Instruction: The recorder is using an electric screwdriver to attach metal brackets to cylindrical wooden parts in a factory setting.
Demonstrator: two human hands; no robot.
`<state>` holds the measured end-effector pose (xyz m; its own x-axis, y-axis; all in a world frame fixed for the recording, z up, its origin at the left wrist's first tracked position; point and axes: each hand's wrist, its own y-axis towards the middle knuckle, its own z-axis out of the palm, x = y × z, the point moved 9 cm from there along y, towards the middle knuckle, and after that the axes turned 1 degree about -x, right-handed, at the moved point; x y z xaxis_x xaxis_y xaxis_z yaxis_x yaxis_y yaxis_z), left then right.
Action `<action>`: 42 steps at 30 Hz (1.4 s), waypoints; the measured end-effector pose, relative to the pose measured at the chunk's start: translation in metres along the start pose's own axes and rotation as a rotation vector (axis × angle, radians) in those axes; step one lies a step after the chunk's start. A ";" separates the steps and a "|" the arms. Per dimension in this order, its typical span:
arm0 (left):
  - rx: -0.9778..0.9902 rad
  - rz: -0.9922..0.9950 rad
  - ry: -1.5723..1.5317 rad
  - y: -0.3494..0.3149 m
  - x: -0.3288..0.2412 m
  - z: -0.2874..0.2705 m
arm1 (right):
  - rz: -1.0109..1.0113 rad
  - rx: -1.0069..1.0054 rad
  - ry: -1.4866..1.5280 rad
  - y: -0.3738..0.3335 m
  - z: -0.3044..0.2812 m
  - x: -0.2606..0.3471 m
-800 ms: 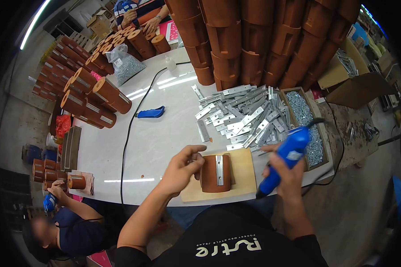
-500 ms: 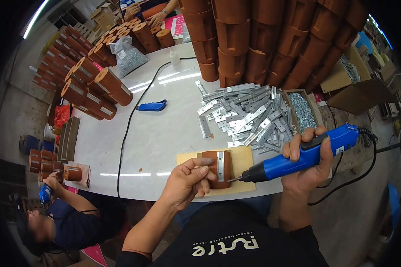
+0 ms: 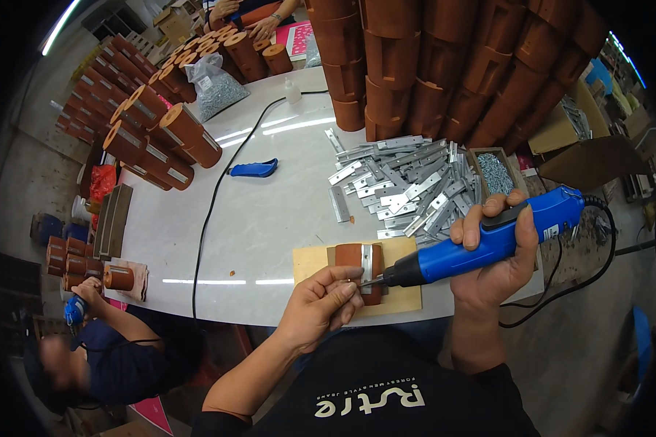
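Observation:
My right hand point(image 3: 494, 280) is wrapped round a blue electric screwdriver point(image 3: 452, 261), held nearly level with its bit pointing left. In front of me a curved reddish-brown block point(image 3: 348, 255) with a silver metal strip point(image 3: 366, 258) across it lies on a yellowish board point(image 3: 312, 256). My left hand point(image 3: 321, 304) hovers over the block's near-left part, thumb and fingertips pinched together. Something small shows between those fingertips, too small to name. The screwdriver's bit reaches over the strip to the fingertips; whether it touches the small thing is unclear.
Loose metal strips point(image 3: 408, 186) are heaped behind the block, beside a box of screws point(image 3: 494, 173). Stacked brown cylinders point(image 3: 390, 65) rise behind them. A blue-handled cutter point(image 3: 254, 169) and a black cable point(image 3: 215, 193) lie leftward. Another person point(image 3: 124, 357) works at left.
The screwdriver has moved left and slightly up, bringing its bit from the block's near edge to my left fingertips. My left hand has shifted slightly right, still pinched.

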<state>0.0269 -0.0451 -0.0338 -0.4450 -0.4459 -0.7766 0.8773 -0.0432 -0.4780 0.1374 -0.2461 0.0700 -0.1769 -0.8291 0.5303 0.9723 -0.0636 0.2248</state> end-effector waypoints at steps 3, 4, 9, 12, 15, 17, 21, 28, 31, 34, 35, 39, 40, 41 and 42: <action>0.013 0.015 -0.039 0.000 0.004 -0.005 | 0.004 -0.001 0.008 0.000 0.001 -0.004; 0.019 0.011 -0.054 0.000 0.007 -0.007 | 0.007 0.003 0.012 0.000 0.002 -0.005; 0.053 0.011 -0.174 0.003 0.010 -0.008 | 0.011 0.008 0.040 0.000 0.004 -0.005; 0.172 -0.008 -0.336 0.006 0.012 -0.005 | 0.020 -0.001 0.067 0.004 0.002 -0.005; 0.243 -0.096 -0.541 0.009 0.014 -0.001 | 0.011 -0.036 0.070 0.006 -0.004 -0.004; 0.291 -0.102 -0.647 0.010 0.015 0.003 | 0.034 -0.044 0.092 0.008 -0.006 -0.006; 0.364 -0.094 -0.663 0.010 0.013 0.012 | 0.069 -0.073 0.116 0.007 -0.009 -0.011; 0.404 -0.096 -0.676 0.007 0.013 0.021 | 0.102 -0.076 0.141 0.008 -0.013 -0.018; 0.429 -0.101 -0.697 0.006 0.015 0.022 | 0.112 -0.083 0.153 0.007 -0.015 -0.020; 0.457 -0.088 -0.715 0.005 0.016 0.023 | 0.121 -0.094 0.171 0.007 -0.018 -0.022; 0.466 -0.081 -0.720 0.005 0.016 0.023 | 0.122 -0.096 0.174 0.007 -0.018 -0.022; 0.425 -0.043 -0.682 0.005 0.013 0.025 | 0.136 -0.107 0.166 0.007 -0.019 -0.023; 0.422 -0.040 -0.684 0.005 0.013 0.025 | 0.137 -0.109 0.170 0.007 -0.020 -0.023; 0.420 -0.038 -0.686 0.006 0.013 0.025 | 0.137 -0.110 0.173 0.007 -0.020 -0.024; 0.424 -0.033 -0.682 0.005 0.013 0.025 | 0.140 -0.113 0.177 0.007 -0.020 -0.024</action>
<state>0.0305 -0.0734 -0.0360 -0.3839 -0.8806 -0.2778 0.9203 -0.3402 -0.1934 0.1514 -0.2377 0.0418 -0.0193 -0.9179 0.3963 0.9981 0.0055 0.0614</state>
